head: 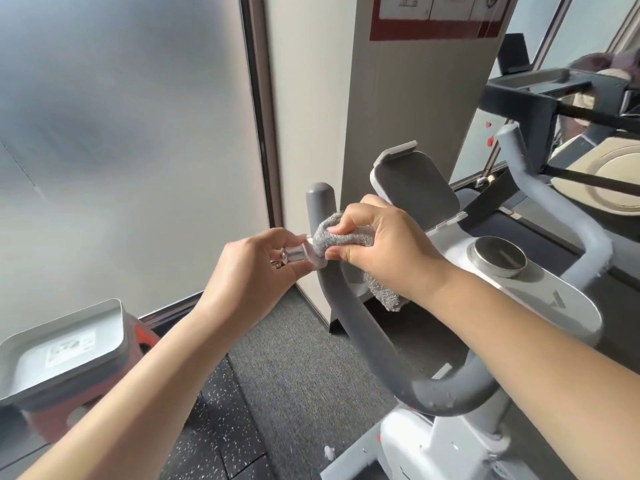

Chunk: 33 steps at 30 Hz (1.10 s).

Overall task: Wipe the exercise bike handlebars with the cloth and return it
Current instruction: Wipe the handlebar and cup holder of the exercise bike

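The exercise bike's grey padded handlebar [360,327] curves up from the lower right, its left horn ending in a rounded tip [320,199]. My right hand [377,244] grips a grey fluffy cloth [341,239] wrapped round that horn; a loose end of the cloth hangs below the wrist. My left hand [256,268] pinches a small silver metal fitting [294,254] that sticks out sideways from the horn, right beside the cloth. The right horn [540,188] is pale grey and untouched.
A white console with a tablet holder [415,181] and a round silver knob [497,256] sits between the horns. A grey tray [69,348] on a red stool stands at the lower left. Frosted glass [121,150] and a pillar [311,133] are straight ahead; a treadmill is at the right.
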Each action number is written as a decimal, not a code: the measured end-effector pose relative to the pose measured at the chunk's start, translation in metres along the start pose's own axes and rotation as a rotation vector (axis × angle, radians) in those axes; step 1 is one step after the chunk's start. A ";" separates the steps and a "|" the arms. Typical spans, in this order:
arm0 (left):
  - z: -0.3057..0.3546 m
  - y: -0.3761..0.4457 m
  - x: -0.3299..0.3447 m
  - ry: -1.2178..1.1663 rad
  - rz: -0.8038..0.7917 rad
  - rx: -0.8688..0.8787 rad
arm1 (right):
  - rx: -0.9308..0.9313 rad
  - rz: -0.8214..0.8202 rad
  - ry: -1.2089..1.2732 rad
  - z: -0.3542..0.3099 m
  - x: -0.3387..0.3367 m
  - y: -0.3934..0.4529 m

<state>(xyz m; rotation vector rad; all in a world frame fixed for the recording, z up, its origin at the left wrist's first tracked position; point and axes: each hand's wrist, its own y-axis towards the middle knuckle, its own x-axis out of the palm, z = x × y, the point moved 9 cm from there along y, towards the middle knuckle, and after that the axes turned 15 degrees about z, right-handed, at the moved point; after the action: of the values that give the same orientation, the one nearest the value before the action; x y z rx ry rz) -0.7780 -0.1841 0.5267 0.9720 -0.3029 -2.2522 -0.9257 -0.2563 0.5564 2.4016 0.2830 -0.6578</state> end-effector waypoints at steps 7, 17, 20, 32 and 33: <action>0.003 -0.002 0.001 0.030 -0.042 0.037 | 0.070 0.125 0.052 -0.003 -0.007 0.001; 0.012 -0.009 -0.001 -0.010 -0.033 0.111 | 0.215 -0.171 -0.200 0.017 -0.003 -0.054; 0.012 -0.012 -0.002 -0.034 -0.030 0.115 | 0.190 -0.045 -0.183 0.007 -0.007 -0.038; 0.018 -0.016 0.002 0.004 -0.008 0.158 | 0.173 -0.159 -0.166 0.010 -0.007 -0.052; 0.019 -0.017 0.002 0.015 0.012 0.156 | 0.147 -0.071 -0.160 0.007 -0.009 -0.043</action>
<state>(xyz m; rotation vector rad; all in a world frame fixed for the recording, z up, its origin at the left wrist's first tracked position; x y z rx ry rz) -0.8002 -0.1734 0.5317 1.0629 -0.4825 -2.2354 -0.9515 -0.2276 0.5341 2.4685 0.2613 -0.9272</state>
